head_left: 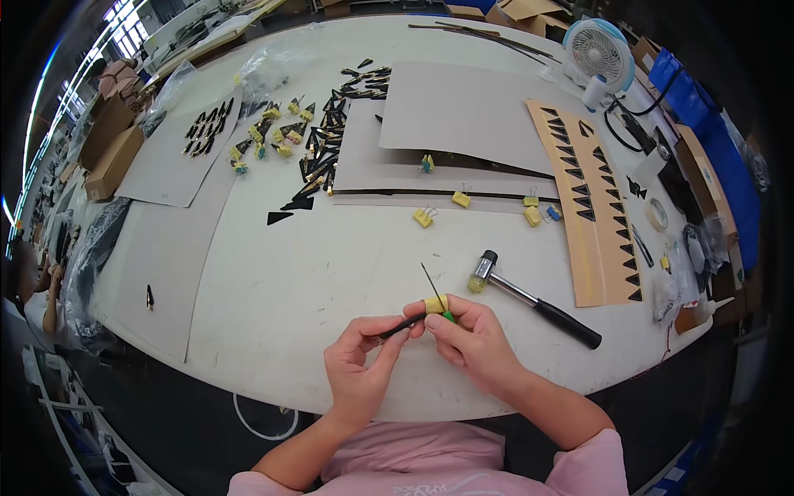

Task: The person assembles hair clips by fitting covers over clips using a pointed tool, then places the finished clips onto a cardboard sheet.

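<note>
Both hands (413,347) pinching a small black piece (402,326), above white table (273,281)

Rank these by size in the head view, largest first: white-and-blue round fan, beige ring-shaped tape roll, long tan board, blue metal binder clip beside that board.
1. Tan board
2. Round fan
3. Tape roll
4. Blue clip

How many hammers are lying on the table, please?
1: the hammer lies between the right hand and the orange board. Any beneath the grey boards would be hidden.
</note>
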A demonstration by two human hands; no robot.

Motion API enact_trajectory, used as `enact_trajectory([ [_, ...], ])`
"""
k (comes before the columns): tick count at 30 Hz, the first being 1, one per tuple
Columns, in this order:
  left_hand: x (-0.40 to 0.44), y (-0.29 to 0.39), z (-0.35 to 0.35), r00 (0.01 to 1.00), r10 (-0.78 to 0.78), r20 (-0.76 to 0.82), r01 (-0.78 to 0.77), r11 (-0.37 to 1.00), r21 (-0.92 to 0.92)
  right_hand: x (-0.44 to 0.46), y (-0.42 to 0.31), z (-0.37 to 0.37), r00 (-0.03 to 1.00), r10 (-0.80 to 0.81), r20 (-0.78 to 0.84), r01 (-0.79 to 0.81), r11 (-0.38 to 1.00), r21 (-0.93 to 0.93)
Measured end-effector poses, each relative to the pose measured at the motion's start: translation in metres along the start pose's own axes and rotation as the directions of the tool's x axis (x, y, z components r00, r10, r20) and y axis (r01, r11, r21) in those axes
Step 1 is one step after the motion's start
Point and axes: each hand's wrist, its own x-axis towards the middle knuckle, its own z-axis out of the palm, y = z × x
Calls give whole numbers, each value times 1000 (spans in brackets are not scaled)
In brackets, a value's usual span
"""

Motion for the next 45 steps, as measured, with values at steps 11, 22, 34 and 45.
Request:
enact_trajectory([
  [11,2,7,0,999,50,21,-53,983,175,1,8,5,996,-11,-90,8,999,-36],
  [22,0,7,3,998,-57,-2,57,992,116,2,11,7,991,-46,-128,40,998,-54],
  [34,-1,2,2,1000,21,15,-23,985,168,1,14,7,990,-108,-88,98,989,-107],
  [45,-1,1,1,998,50,49,-60,973,225,0,12,11,993,-101,-64,94,991,-100],
])
